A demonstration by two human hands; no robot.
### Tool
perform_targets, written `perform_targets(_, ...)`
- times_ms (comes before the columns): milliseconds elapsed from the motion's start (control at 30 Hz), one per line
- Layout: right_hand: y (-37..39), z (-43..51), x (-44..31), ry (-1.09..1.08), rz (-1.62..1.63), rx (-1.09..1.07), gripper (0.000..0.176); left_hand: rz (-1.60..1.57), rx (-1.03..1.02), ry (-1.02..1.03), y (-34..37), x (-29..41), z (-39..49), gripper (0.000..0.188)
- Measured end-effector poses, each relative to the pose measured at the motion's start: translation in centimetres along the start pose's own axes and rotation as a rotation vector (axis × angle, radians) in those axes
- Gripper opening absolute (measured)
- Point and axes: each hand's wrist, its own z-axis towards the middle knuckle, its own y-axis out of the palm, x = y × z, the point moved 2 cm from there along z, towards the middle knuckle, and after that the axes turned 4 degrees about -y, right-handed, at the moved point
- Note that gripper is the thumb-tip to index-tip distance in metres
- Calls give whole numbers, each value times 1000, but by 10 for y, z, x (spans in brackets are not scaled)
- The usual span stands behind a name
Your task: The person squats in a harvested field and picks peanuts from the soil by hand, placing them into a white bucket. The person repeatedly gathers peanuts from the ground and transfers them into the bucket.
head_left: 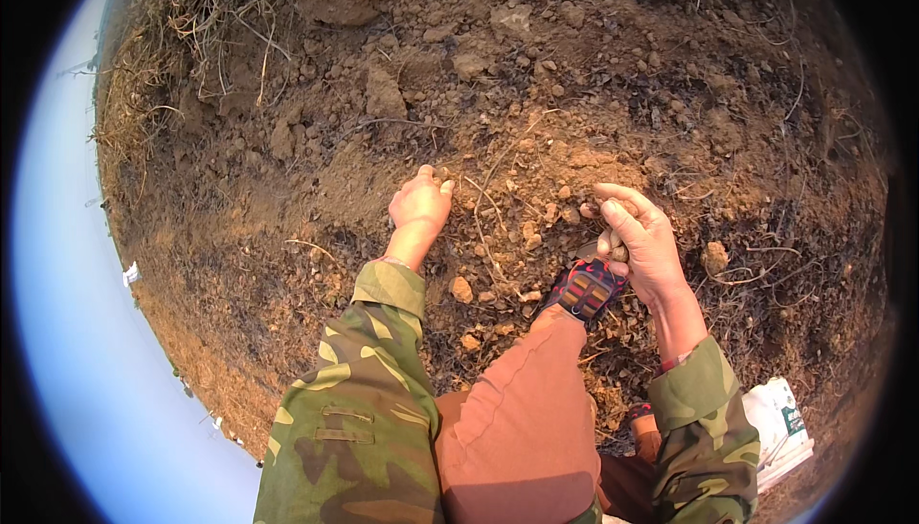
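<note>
My right hand (639,237) is curled around several small earthy lumps that look like peanut pods (616,244), above the toe of a dark patterned shoe (587,291). At the middle of the view, my left hand (422,202) reaches down to the loose soil, its fingertips pinched at a small brownish lump (441,175). Whether that lump is a pod or a clod, I cannot tell. Thin dry roots or stems (488,201) lie on the soil between my two hands.
Crumbly brown soil with clods (461,289) and dry leaf litter surrounds my feet. Dry grass (208,14) grows at the upper left. A white sack or container (775,423) bearing print is at the lower right. White objects (131,274) stand far off near the horizon.
</note>
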Motion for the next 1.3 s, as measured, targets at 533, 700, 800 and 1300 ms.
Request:
perform_targets(533,-22,-16,-14,10,114,188,34,-1786,-1143,273,-18,75,-83,41)
perform_targets(700,-63,-36,-40,-62,350,101,44,-1697,-1316,318,-9,155,-120,43)
perform_targets(800,-92,-50,-49,-140,473,64,40,-1566,-1471,367,-3,205,-144,29)
perform_targets(1300,-162,-101,-27,-155,279,123,52,-958,-1482,534,22,271,-218,48)
